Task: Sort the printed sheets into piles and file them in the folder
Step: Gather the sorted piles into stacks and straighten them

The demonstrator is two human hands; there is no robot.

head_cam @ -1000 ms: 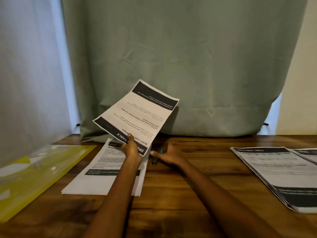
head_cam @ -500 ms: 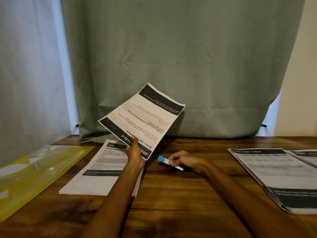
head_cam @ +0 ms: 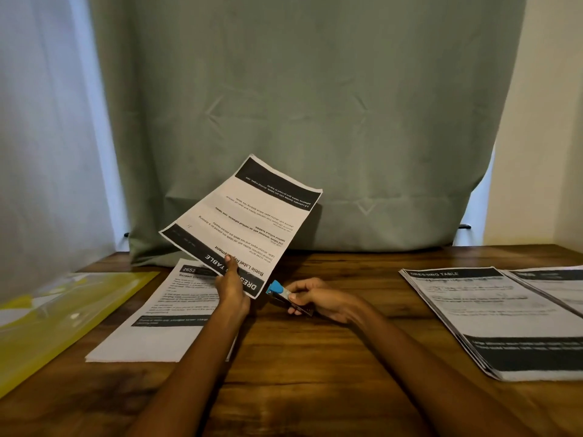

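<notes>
Holding the printed sheets (head_cam: 243, 222) pinched in my left grip (head_cam: 232, 287), right grip (head_cam: 318, 299) clutching a stapler (head_cam: 282, 293); next, I reckon, staple that near corner.

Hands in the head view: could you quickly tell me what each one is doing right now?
Left hand: pinches the raised printed sheets.
Right hand: grips a blue-tipped stapler.

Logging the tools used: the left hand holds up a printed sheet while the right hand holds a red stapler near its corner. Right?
Not quite: the head view shows the small stapler in the right hand is blue-tipped, not red. The left hand does hold up the printed sheet.
</notes>
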